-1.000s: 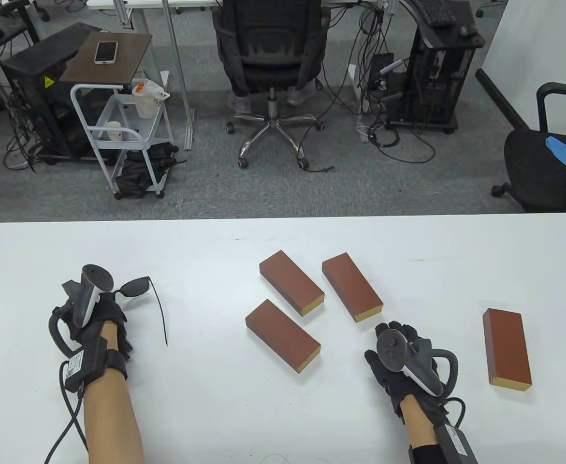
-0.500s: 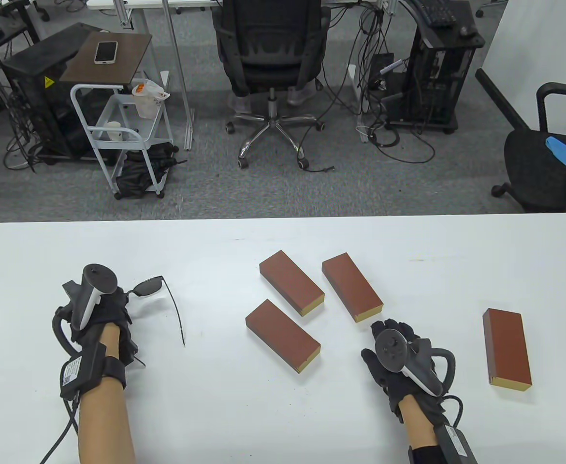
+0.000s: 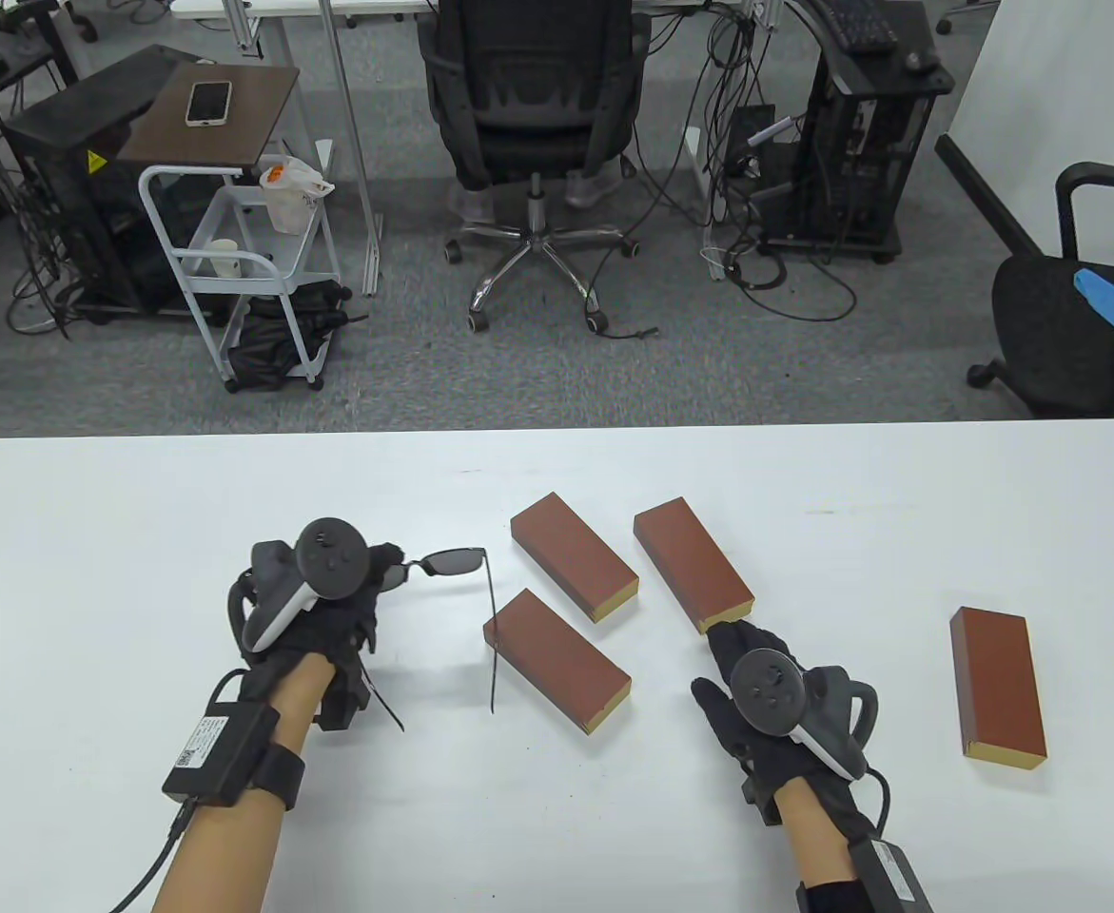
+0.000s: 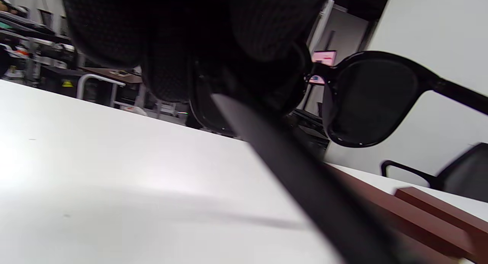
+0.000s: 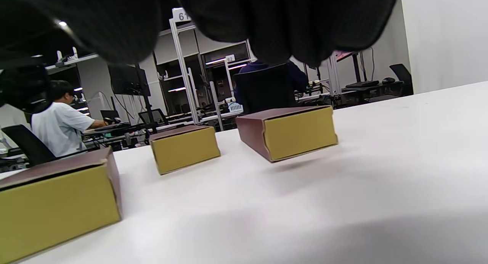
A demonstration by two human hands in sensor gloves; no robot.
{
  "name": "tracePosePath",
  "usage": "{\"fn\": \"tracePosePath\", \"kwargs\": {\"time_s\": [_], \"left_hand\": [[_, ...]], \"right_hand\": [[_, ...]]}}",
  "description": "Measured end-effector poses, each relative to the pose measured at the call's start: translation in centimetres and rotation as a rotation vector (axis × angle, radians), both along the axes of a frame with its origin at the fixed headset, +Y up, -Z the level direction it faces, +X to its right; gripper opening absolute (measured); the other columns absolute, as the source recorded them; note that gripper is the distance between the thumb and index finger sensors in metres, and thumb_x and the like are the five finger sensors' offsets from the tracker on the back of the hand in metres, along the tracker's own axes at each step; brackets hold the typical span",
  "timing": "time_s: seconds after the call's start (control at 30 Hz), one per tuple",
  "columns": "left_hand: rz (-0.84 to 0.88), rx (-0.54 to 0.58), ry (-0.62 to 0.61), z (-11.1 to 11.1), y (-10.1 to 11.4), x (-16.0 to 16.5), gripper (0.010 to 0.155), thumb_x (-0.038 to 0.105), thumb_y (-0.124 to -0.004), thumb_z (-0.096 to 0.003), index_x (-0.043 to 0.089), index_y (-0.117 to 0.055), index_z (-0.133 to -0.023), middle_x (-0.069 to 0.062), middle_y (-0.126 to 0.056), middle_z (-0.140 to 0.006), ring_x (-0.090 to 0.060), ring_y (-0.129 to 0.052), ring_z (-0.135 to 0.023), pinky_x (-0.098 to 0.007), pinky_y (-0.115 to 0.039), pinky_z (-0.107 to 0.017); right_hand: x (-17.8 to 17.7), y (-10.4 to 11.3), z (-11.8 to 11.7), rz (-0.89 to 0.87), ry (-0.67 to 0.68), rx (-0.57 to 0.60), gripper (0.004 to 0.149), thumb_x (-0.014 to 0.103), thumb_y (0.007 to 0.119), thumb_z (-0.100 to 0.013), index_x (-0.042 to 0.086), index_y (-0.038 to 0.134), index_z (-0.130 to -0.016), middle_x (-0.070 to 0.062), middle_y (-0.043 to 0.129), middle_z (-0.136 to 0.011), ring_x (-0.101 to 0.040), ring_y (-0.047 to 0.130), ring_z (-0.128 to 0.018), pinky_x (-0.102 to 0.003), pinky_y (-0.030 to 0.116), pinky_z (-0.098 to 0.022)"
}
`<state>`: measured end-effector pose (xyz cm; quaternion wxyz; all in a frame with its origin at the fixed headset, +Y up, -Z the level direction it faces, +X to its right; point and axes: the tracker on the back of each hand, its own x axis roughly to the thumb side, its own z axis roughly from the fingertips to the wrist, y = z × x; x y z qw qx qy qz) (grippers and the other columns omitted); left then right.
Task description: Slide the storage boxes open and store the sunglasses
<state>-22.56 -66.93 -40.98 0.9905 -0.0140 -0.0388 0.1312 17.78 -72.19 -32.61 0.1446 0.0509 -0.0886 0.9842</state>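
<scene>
Four reddish-brown rectangular cardboard storage boxes with yellow end faces lie flat on the white tabletop (image 3: 138,495), all slid shut, contents not visible. Three cluster mid-table: one toward the far edge (image 3: 573,555), one beside it to the right (image 3: 693,563), one nearer the front edge (image 3: 557,659). The fourth box (image 3: 998,684) lies well apart near the right edge. One pair of black-framed sunglasses with dark lenses (image 3: 450,563), temples unfolded, is held above the tabletop just left of the cluster; one temple crosses the near box's left corner in the table view. Left hand (image 3: 338,609) grips the sunglasses at the lens hidden under its fingers. Right hand (image 3: 756,704) holds nothing, fingertips at the yellow end of the right cluster box; contact uncertain.
</scene>
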Motion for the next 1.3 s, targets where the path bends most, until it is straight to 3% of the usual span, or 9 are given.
{"fn": "tracePosePath", "kwargs": {"time_s": [0.3, 0.53, 0.73, 0.9, 1.1, 1.3], "left_hand": [[-0.002, 0.055, -0.261, 2.8, 1.2, 10.0, 0.046, 0.032, -0.078, -0.0462, 0.036, -0.089, -0.091, 0.0, -0.1, -0.086, -0.028, -0.1, -0.073, -0.051, -0.082, -0.051], [0.077, 0.026, -0.37, 4.3, 0.9, 13.6, 0.046, 0.033, -0.078, -0.0459, 0.035, -0.09, -0.09, -0.001, -0.101, -0.082, -0.028, -0.101, -0.069, -0.051, -0.082, -0.049], [0.097, 0.001, -0.404, 5.0, 0.9, 14.6, 0.046, 0.033, -0.077, -0.0462, 0.036, -0.09, -0.09, -0.002, -0.101, -0.082, -0.028, -0.101, -0.069, -0.051, -0.082, -0.049], [0.173, -0.083, -0.4, 5.1, 0.7, 14.8, 0.046, 0.032, -0.077, -0.0466, 0.036, -0.089, -0.09, -0.003, -0.1, -0.083, -0.029, -0.1, -0.07, -0.052, -0.081, -0.051], [0.43, -0.207, -0.314, 4.8, 0.1, 13.8, 0.046, 0.034, -0.077, -0.047, 0.035, -0.088, -0.092, -0.002, -0.097, -0.085, -0.031, -0.097, -0.072, -0.053, -0.079, -0.052], [0.743, -0.288, -0.262, 5.7, -0.5, 11.8, 0.053, 0.046, -0.072, -0.0483, 0.029, -0.082, -0.098, -0.008, -0.093, -0.09, -0.035, -0.093, -0.076, -0.054, -0.077, -0.053]], "right_hand": [[-0.3, 0.6, 0.1, -0.091, 0.055, 0.022, 0.062, 0.045, 0.085, -0.031, 0.021, 0.068, -0.086, -0.013, 0.076, -0.091, -0.036, 0.082, -0.079, -0.046, 0.076, -0.058], [-0.2, 1.1, 0.1, -0.248, 0.1, 0.042, 0.064, 0.043, 0.088, -0.03, 0.02, 0.069, -0.086, -0.013, 0.079, -0.088, -0.034, 0.085, -0.077, -0.045, 0.079, -0.056], [0.2, 1.3, 0.0, -0.495, 0.133, 0.017, 0.061, 0.04, 0.091, -0.028, 0.021, 0.073, -0.083, -0.012, 0.085, -0.084, -0.032, 0.091, -0.072, -0.043, 0.083, -0.053], [0.7, 1.0, -0.1, -0.688, 0.099, -0.009, 0.047, 0.036, 0.088, -0.031, 0.02, 0.084, -0.074, -0.011, 0.098, -0.071, -0.032, 0.102, -0.059, -0.043, 0.091, -0.042], [1.1, 1.4, 0.1, -0.78, 0.041, 0.027, 0.043, 0.035, 0.09, -0.029, 0.018, 0.089, -0.069, -0.01, 0.105, -0.06, -0.028, 0.11, -0.046, -0.038, 0.098, -0.029], [1.1, 2.0, 0.0, -0.799, 0.004, 0.063, 0.043, 0.034, 0.093, -0.028, 0.016, 0.09, -0.067, -0.009, 0.109, -0.049, -0.026, 0.114, -0.035, -0.036, 0.1, -0.021]]}}
